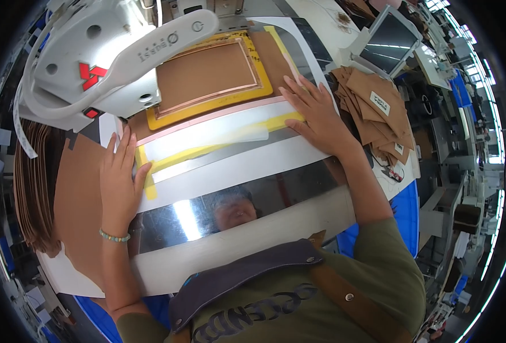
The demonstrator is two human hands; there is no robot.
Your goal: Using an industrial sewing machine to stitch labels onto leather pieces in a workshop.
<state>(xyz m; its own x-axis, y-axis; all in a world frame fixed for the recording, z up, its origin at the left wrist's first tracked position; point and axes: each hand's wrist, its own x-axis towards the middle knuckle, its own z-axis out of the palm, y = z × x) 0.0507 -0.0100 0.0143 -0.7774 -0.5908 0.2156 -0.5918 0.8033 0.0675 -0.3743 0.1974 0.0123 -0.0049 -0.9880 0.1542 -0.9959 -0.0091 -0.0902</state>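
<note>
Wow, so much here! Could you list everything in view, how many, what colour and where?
Machine: one, white, upper left.
Curved-neck device: one, pale grey, before the machine.
Frame: one, yellow, upper centre.
Sheet: one, brown, inside the frame.
Tape strips: several, yellow, between and beside the hands.
Mirror-like strip: one, silver, centre.
Piled pieces: several, brown, right.
Stacked sheets: many, brown, far left.
Screen: one, dark, upper right.
Blue containers: count unclear, blue, lower sides.
Background equipment: uncountable, mixed colours, right.
Bracelet: one, pale, left wrist.
Shirt: one, olive, bottom.
Left hand: one, bare, left.
Right hand: one, bare, right of centre.
</note>
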